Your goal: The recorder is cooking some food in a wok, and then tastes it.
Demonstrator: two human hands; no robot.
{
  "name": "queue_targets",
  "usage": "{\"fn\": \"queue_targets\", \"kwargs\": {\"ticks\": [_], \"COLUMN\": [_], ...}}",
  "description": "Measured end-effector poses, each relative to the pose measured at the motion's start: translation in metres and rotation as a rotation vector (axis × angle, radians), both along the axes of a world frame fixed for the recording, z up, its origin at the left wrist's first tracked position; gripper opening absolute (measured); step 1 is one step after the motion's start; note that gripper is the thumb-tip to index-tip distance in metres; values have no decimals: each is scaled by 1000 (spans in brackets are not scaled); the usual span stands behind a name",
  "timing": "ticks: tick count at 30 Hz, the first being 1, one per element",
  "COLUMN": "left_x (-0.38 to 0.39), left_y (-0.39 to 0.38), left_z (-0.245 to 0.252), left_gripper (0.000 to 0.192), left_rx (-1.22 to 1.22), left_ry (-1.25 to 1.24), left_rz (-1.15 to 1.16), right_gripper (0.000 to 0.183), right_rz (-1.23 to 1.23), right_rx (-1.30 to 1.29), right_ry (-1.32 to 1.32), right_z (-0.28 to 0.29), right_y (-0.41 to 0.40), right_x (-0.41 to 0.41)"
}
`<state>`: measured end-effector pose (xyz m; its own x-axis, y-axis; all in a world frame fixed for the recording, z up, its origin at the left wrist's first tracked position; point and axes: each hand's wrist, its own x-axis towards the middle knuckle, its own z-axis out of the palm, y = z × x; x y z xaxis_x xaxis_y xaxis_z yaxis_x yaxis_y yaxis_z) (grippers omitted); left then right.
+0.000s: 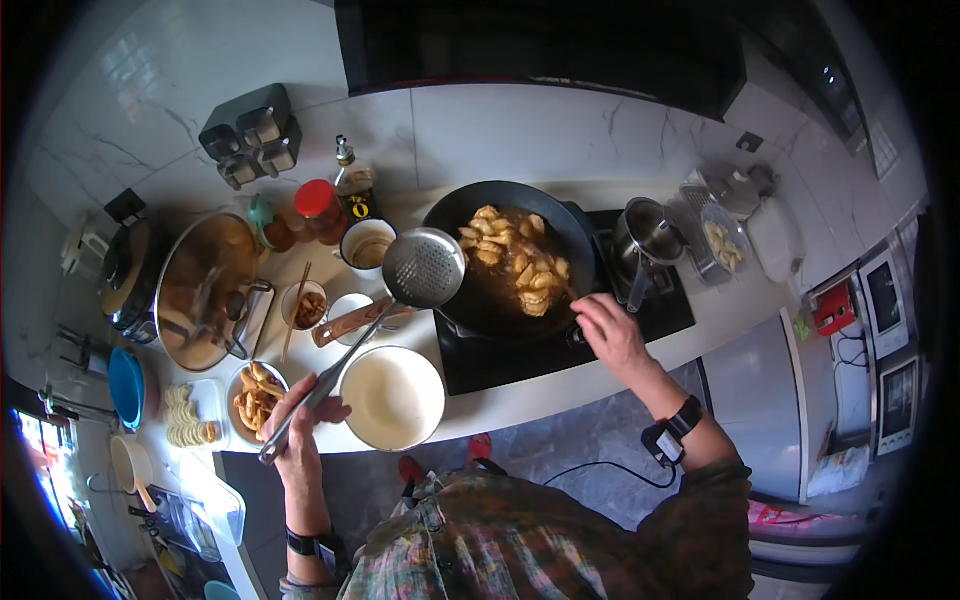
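Observation:
My left hand (300, 412) grips the long handle of a metal skimmer (424, 268). The skimmer's perforated bowl hangs level by the left rim of a dark wok (510, 196), over its wooden handle (360, 319). In the wok, golden-brown folded pieces of food (536, 281) lie in bubbling brown oil. My right hand (611, 337) is at the wok's near right rim with fingers bent together; a thin reddish thing shows at the fingertips, too small to identify. A white bowl (392, 397) stands beside my left hand, and a bowl of fried pieces (256, 397) lies partly behind it.
The wok sits on a black gas hob (480, 367), with a small saucepan (649, 232) to its right. Leftward are a glass lid (206, 292), chopsticks (298, 311) on a small bowl, an enamel mug (368, 247), an oil bottle (355, 180) and pale dough pieces (187, 420). A cable (607, 465) hangs from my right wrist.

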<state>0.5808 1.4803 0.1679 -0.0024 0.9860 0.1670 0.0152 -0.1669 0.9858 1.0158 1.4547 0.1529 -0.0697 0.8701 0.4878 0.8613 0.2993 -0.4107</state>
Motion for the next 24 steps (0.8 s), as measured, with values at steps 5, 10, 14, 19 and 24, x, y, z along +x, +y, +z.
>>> {"fn": "queue_targets", "kwargs": {"ticks": [5,10,14,19,24], "left_x": [37,55,60,56,58], "left_y": [30,44,53,58,69], "left_z": [6,14,8,-2,20], "left_gripper": [55,33,14,13,11], "left_rx": [-4,-14,50,161,407], "left_ry": [33,104,194,290,500], "left_rz": [-213,-327,-331,-399,-435], "right_gripper": [18,17,16,17,18], "right_rz": [-148,-222,-259,-258,-321], "right_rx": [2,67,72,94,94], "right_ry": [354,542,744,741,698], "right_z": [0,-1,-7,-7,-16], "right_y": [-9,-26,-39,-54,-50], "right_x": [30,42,33,7,14]}}
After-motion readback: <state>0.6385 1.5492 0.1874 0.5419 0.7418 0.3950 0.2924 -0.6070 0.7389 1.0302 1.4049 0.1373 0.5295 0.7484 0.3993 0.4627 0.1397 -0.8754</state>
